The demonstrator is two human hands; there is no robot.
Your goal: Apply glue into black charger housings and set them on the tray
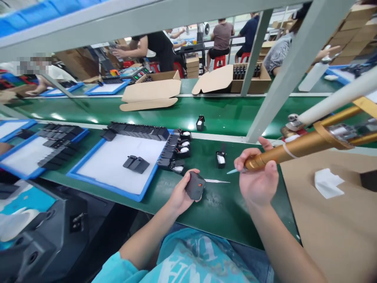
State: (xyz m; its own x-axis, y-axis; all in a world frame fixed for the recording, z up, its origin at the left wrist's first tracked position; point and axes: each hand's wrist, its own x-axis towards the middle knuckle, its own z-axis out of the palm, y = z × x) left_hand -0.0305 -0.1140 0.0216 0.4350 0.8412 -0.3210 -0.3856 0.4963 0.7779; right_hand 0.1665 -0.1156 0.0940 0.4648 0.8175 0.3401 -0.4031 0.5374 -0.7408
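Observation:
My left hand (178, 196) is closed around a small black plastic housing (195, 185), which has two short orange marks on its upper face. Just beyond it, a thin white pointed strip (217, 181) shows over the green bench; I cannot tell whether it touches the housing. My right hand (259, 177) holds the lower end of a gold-coloured dispenser (277, 155), palm turned up and fingers bent around it. The dispenser's pale blue tapered nozzle (233, 171) points left toward the housing, apart from it. A black housing with a white part inside (220, 159) stands between the hands, farther back.
A blue-rimmed tray (106, 188) at left bears rows of black housings (138, 130). More housings with white insides (182, 151) line its right edge. Cardboard (306, 208) covers the right side. A grey frame post (282, 74) slants up before the green belt (153, 114). Co-workers sit beyond.

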